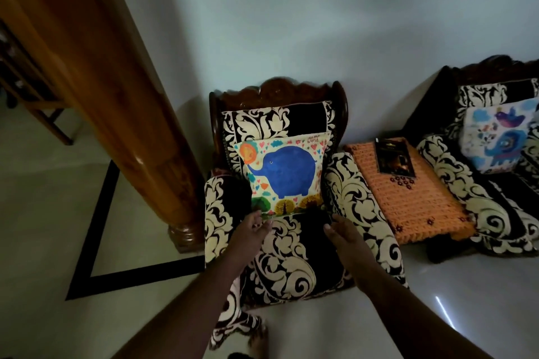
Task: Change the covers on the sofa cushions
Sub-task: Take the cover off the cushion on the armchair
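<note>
Reaching toward a cushion propped on an armchair point(294, 245).
The elephant cushion point(283, 173) leaned against the armchair's back, already in a printed cover; left hand point(252, 232) touched its lower edge, right hand point(342, 232) hovered spread, holding nothing.

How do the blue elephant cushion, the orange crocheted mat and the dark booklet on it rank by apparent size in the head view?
1. Orange crocheted mat
2. Blue elephant cushion, close behind the mat; it sits nearer the camera, so this pair is unsure
3. Dark booklet, clearly smallest
</note>
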Available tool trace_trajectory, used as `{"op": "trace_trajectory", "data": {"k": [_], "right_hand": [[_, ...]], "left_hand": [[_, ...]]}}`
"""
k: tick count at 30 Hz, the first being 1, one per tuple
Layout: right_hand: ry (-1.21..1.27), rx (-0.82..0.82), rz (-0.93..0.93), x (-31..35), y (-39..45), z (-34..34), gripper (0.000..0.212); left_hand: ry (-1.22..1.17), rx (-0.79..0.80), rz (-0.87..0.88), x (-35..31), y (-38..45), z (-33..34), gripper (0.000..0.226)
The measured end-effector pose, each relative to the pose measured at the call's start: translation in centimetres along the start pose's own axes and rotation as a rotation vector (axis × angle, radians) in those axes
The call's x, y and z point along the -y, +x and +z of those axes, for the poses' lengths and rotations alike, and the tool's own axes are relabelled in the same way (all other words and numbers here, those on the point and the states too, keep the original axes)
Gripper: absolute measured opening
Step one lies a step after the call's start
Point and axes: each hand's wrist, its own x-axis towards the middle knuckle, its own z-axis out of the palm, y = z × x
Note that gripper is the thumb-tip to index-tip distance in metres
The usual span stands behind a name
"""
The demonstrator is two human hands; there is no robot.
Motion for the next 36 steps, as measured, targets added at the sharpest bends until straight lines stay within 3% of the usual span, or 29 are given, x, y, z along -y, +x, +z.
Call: {"op": "trace_trajectory", "data": {"k": [9, 18, 23, 25, 27, 28, 31, 34, 36], "right_hand": [[-0.105, 0.066, 0.059, 3.2, 11.2, 0.1, 0.061], [-0.056, 0.131, 0.188, 2.7, 29.7, -3.7, 0.035], [-0.058, 0.174, 0.236, -3.2, 42.2, -4.8, 0.079], [-0.101, 0.181, 0.234, -2.2, 44.7, -4.7, 0.074], [-0.108, 0.141, 0.213, 0.9, 45.7, -4.3, 0.052], [-0.094, 0.138, 0.207, 1.3, 46.8, -4.1, 0.051], [-0.106, 0.109, 0.214, 1.8, 49.9, -4.1, 0.07], [-0.018, 0.102, 0.23, 1.5, 52.3, -4.0, 0.075], [0.03, 0.095, 0.25, 1.2, 53.5, -3.8, 0.074]], "left_hand": [[0.044, 0.004, -0.085, -2.6, 11.3, -0.1, 0.051], [0.05, -0.109, -0.266, -3.8, 22.0, 2.8, 0.056], [0.04, -0.141, -0.349, -5.2, 27.6, 5.1, 0.055], [0.068, -0.154, -0.364, -5.1, 29.8, 5.8, 0.056], [0.089, -0.168, -0.377, -5.2, 31.4, 6.1, 0.057], [0.09, -0.172, -0.381, -5.1, 31.9, 6.1, 0.057], [0.089, -0.187, -0.411, -4.9, 32.9, 6.4, 0.062], [0.073, -0.211, -0.465, -4.8, 33.3, 6.9, 0.083], [0.081, -0.214, -0.486, -5.0, 33.3, 7.3, 0.071]]}}
